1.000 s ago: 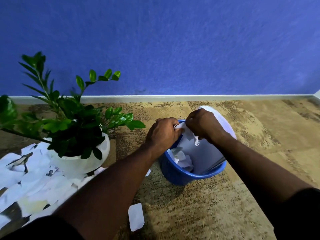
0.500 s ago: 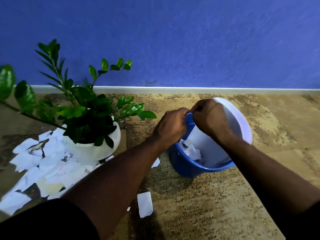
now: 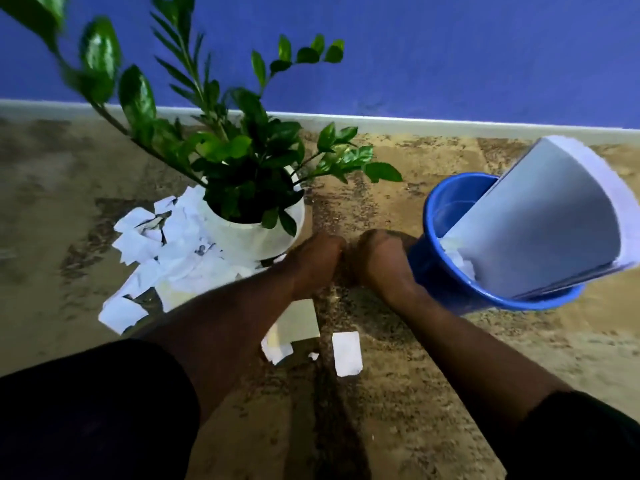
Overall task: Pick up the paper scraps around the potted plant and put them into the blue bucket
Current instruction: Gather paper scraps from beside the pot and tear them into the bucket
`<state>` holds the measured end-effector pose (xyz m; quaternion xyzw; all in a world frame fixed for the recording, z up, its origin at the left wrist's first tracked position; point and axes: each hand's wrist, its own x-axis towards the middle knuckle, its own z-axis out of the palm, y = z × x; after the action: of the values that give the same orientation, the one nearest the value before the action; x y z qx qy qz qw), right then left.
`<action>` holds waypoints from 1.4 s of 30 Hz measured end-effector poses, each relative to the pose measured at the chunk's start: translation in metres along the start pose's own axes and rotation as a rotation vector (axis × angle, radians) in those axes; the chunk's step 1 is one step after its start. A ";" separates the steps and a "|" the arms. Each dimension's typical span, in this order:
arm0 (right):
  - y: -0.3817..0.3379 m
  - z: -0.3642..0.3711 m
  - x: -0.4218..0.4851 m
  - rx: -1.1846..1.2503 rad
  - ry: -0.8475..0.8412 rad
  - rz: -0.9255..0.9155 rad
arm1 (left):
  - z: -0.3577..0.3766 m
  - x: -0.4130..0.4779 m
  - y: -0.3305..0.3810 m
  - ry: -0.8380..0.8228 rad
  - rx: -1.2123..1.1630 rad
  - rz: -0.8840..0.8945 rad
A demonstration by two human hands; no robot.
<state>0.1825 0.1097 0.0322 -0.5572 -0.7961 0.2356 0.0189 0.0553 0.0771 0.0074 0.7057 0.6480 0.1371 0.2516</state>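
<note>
The blue bucket (image 3: 446,192) stands at the right with a large curled white sheet (image 3: 540,220) sticking out of it and crumpled paper at its bottom. A green plant in a white pot (image 3: 256,237) stands left of centre. A pile of white paper scraps (image 3: 166,244) lies on the floor left of the pot. Two more scraps (image 3: 346,353) (image 3: 277,349) lie nearer to me. My left hand (image 3: 315,258) and right hand (image 3: 381,258) are side by side low over the floor between pot and bucket. They are blurred, with the fingers hidden behind their backs.
A blue wall with a white skirting board (image 3: 415,124) runs across the back. The floor (image 3: 450,393) is mottled brown and tan stone. Long plant stems (image 3: 104,74) reach up and to the left over the scrap pile.
Both hands have left the bucket's rim and dropped to the floor between pot and bucket. The view has swung left and down, so the bucket now sits at the right.
</note>
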 end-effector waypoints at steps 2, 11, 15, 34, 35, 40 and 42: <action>0.013 0.017 0.009 0.020 -0.019 0.065 | 0.001 -0.005 -0.013 -0.120 0.194 -0.130; 0.047 0.059 0.021 0.189 -0.080 0.165 | 0.029 -0.014 -0.063 -0.366 0.473 -0.085; 0.051 0.062 0.027 0.160 -0.042 0.181 | 0.044 -0.019 -0.056 -0.415 0.524 -0.027; 0.034 0.052 0.012 0.261 0.071 0.020 | 0.027 -0.024 -0.043 -0.294 0.346 -0.131; 0.033 0.051 0.011 0.268 0.077 0.019 | 0.035 -0.029 -0.042 -0.364 0.365 -0.155; 0.032 0.041 -0.001 0.254 0.075 0.022 | 0.062 -0.040 -0.046 -0.461 0.487 -0.178; 0.031 0.035 -0.004 0.246 0.071 0.016 | 0.054 -0.037 -0.046 -0.524 0.462 -0.170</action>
<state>0.2006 0.1020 -0.0106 -0.5651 -0.7554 0.3116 0.1136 0.0404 0.0324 -0.0575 0.6989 0.6316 -0.2199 0.2535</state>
